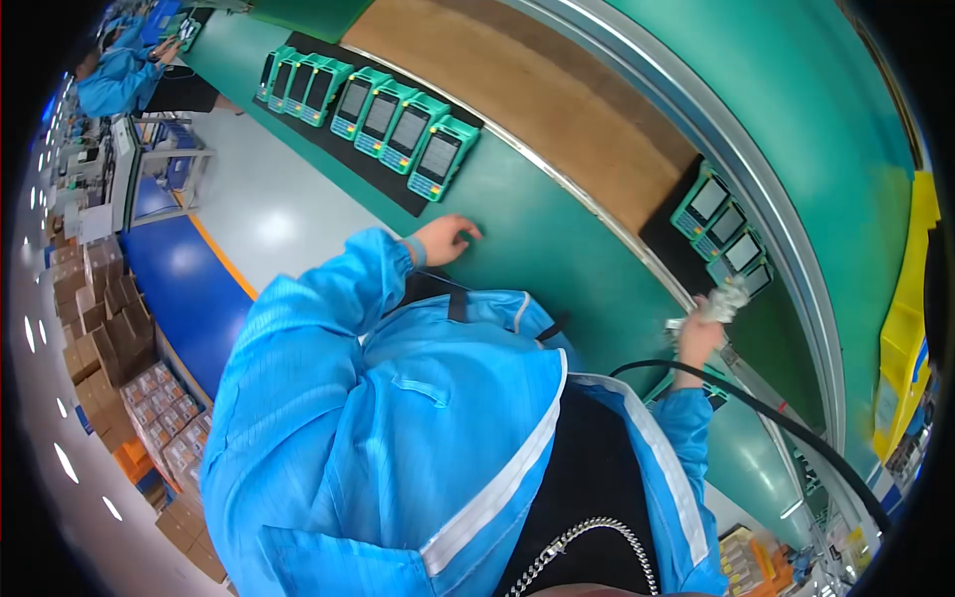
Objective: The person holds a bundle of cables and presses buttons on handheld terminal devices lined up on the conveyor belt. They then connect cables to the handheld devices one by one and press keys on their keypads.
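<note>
We see a crumpled whitish bundle [726, 301], blurred, above the right part of the bench [557, 239]; our right hand [699, 338] has its grip closed around it; just beyond it, a small group of green handheld devices [708, 199] sits on a dark mat, and whether the bundle touches them we cannot tell; a black cable [796, 428] crosses in view at our right wrist; our left hand [446, 239] is over the bench with its grip half open, fingers loosely curled; near it, a row of similar devices [436, 159] lies along a black mat [418, 203]; farther out, we have a yellow bin [900, 328] at right, a co-worker [119, 85] in blue at upper left, and stacked cartons [124, 343] at left.
</note>
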`<state>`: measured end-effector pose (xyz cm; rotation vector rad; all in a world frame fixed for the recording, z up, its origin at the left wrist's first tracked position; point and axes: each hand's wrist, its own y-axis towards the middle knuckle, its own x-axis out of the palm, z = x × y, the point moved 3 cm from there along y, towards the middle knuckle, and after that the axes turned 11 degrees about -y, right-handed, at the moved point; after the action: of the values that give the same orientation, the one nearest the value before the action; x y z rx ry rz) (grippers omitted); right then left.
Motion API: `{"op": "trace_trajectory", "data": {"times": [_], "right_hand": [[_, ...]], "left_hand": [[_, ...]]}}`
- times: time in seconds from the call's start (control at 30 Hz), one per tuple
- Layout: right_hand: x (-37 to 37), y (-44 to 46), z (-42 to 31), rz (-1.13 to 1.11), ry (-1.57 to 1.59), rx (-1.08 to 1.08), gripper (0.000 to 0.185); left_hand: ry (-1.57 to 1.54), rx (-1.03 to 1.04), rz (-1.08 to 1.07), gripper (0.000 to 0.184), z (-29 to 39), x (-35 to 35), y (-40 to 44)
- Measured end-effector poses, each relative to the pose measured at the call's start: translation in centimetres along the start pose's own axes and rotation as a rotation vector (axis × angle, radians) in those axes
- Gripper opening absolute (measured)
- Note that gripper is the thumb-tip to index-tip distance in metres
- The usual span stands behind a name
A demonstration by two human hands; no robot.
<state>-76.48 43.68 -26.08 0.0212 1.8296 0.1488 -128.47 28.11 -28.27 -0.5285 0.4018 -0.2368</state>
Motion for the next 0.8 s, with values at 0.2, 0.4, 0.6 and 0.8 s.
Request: {"op": "trace_trajectory", "data": {"times": [0.2, 0.4, 0.6, 0.8], "right_hand": [[6.9, -6.9, -24.2, -0.591, 0.164, -0.305, 0.041], [9.6, -10.7, -42.5, -0.691, -0.077, -0.829, 0.018], [11.9, -12.2, -50.1, -0.667, -0.381, -0.756, 0.014], [13.1, -13.0, -51.8, -0.613, -0.497, -0.672, 0.015]], "left_hand": [[0.228, 0.081, 0.419, 0.026, -6.3, -7.0, -4.6], [0.552, 0.242, 0.218, 0.028, -8.7, -14.9, -4.8], [0.731, 0.309, -0.123, 0.023, -9.7, -18.1, -5.2], [0.780, 0.400, -0.172, 0.020, -10.5, -20.1, -4.6]]}}
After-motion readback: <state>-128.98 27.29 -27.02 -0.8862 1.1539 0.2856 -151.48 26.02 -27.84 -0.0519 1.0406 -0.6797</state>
